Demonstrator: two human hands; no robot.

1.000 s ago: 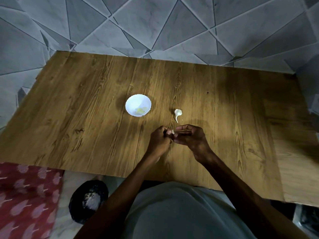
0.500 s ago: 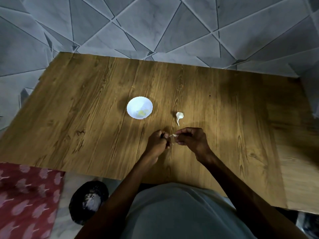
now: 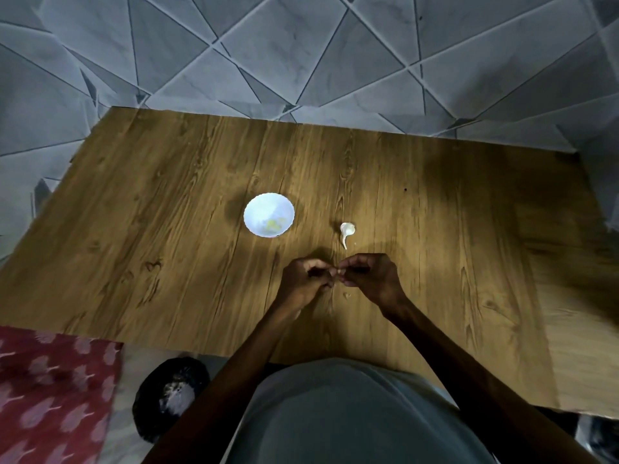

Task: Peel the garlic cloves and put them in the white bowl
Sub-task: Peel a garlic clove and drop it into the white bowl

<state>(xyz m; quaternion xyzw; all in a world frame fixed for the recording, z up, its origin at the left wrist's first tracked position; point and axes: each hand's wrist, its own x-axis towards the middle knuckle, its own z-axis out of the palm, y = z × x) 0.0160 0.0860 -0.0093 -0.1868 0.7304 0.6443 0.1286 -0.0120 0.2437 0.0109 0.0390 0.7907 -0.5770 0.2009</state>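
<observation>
My left hand (image 3: 306,279) and my right hand (image 3: 370,277) meet fingertip to fingertip low over the wooden table (image 3: 167,249). Between them they pinch a small garlic clove (image 3: 338,271), almost wholly hidden by the fingers. The white bowl (image 3: 258,209) stands beyond my left hand and holds a few pale yellow peeled pieces. A white garlic remnant with a stem (image 3: 347,231) lies right of the bowl, just beyond my right hand. A scrap of peel (image 3: 347,296) lies on the wood below my hands.
A black bag-lined bin (image 3: 170,396) sits on the floor by the table's near edge, left of my body. A red patterned cloth (image 3: 50,390) lies at lower left. Grey tiled floor surrounds the table.
My fingertips have drawn closer together over the clove, hiding it more. A scrap of peel now lies on the table below my hands. The view shifted slightly.
</observation>
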